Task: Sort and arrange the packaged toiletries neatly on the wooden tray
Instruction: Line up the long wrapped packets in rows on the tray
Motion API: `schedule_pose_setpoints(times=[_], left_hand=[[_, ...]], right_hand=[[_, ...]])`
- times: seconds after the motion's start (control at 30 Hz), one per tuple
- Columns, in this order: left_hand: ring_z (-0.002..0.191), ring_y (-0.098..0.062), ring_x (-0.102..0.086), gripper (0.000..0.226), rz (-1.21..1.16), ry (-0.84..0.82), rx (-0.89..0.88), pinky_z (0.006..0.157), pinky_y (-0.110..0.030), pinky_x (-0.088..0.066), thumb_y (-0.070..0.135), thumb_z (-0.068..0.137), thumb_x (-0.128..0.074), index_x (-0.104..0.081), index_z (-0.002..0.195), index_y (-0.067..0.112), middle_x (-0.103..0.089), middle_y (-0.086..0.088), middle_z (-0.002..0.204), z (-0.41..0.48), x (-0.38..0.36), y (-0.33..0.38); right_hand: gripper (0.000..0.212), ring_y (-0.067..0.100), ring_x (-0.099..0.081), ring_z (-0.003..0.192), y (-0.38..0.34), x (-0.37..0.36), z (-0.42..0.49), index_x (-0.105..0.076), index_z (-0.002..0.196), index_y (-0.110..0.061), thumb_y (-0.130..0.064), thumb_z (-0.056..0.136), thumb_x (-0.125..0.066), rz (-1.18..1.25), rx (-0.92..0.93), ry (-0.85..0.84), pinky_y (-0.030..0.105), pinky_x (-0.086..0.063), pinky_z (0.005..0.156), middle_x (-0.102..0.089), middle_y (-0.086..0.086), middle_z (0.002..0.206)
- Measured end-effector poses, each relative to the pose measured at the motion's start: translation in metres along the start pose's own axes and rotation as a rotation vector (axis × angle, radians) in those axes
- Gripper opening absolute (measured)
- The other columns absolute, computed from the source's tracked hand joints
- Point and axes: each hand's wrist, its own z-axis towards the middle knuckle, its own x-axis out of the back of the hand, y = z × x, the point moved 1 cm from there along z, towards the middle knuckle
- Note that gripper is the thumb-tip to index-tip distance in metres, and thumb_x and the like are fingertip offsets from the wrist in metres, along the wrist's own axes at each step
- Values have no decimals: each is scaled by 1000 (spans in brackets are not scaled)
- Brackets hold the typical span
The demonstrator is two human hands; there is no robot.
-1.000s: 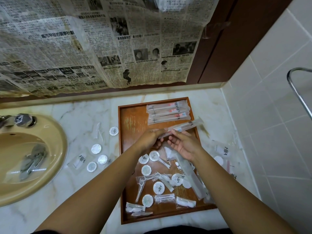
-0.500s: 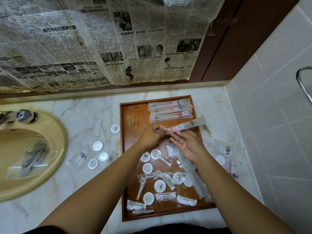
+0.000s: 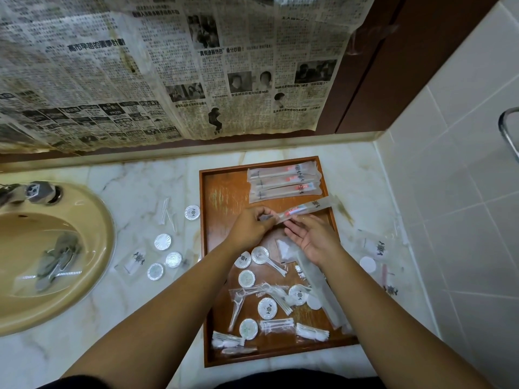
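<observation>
A wooden tray (image 3: 224, 192) lies on the marble counter. Three long clear toothbrush packets (image 3: 283, 182) are stacked at its far end. My left hand (image 3: 248, 227) pinches the near end of another toothbrush packet (image 3: 306, 207), which slants up to the right above the tray. Under that packet, my right hand (image 3: 311, 238) lies palm up with straight fingers, its fingertips touching the packet. The tray's near half holds several round white packets (image 3: 267, 308), cotton-swab packets (image 3: 276, 324) and one long packet (image 3: 323, 293).
Round foil packets (image 3: 163, 241) and small sachets (image 3: 134, 261) lie on the counter (image 3: 126, 186) left of the tray. More sachets (image 3: 379, 248) lie to its right by the tiled wall. A beige sink (image 3: 42, 254) is at left. Newspaper (image 3: 168, 66) covers the mirror behind.
Both hands moved the slanted toothbrush packet a little toward the stacked packets at the tray's far end. My right hand's fingers have straightened out beneath it.
</observation>
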Motion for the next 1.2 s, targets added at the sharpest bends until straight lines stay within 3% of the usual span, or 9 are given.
schedule_pose_setpoints(times=[0.2,0.33,0.47,0.63,0.83,0.97,1.2], left_hand=[[68,5,-58,13,-37,-64,-22,66,-11,-42,25,95,-72,-75,98,12,-70,12,81,0,0,-1],[74,2,-63,15,-91,-95,-7,70,-13,-46,25,93,-74,-76,101,12,-75,6,88,-3,-1,3],[72,0,-64,12,-221,-69,38,68,-16,-49,16,91,-76,-76,102,11,-75,8,83,-5,-7,5],[64,-21,-53,14,-238,-46,126,60,-31,-45,19,89,-78,-75,101,11,-68,-7,72,-5,-5,-1],[61,-19,-56,10,-166,-50,136,60,-30,-46,18,94,-73,-73,94,9,-73,-2,72,-1,-2,-5],[56,-8,-57,16,-126,-43,131,57,-19,-46,20,99,-66,-71,90,8,-70,6,67,0,0,-2],[63,-13,-57,18,-58,-45,81,61,-25,-47,23,99,-66,-70,94,6,-70,-2,75,3,4,-5]], right_hand=[[5,23,-68,81,-5,-4,0,-62,94,-4,-3,98,-59,-2,-53,39,40,-64,76,-68,12,84],[9,32,-71,98,-8,-8,-2,-60,99,-2,-1,99,-51,51,-56,5,42,-61,83,-70,21,101],[12,30,-72,94,-7,-12,-2,-59,96,-4,-4,98,-48,66,-58,6,42,-59,86,-71,20,100],[11,29,-67,103,-6,-13,0,-62,103,-8,-15,101,-55,30,-69,5,49,-57,88,-69,15,108],[12,35,-66,103,-2,-16,4,-57,98,-4,-8,97,-46,-1,-78,88,49,-59,83,-63,26,118],[9,35,-64,104,-4,-21,4,-57,97,-6,-14,98,-53,17,-81,72,49,-59,83,-61,25,120],[30,27,-71,93,-4,-13,10,-60,123,-2,-12,96,-69,-27,-46,99,37,-64,64,-71,17,102]])
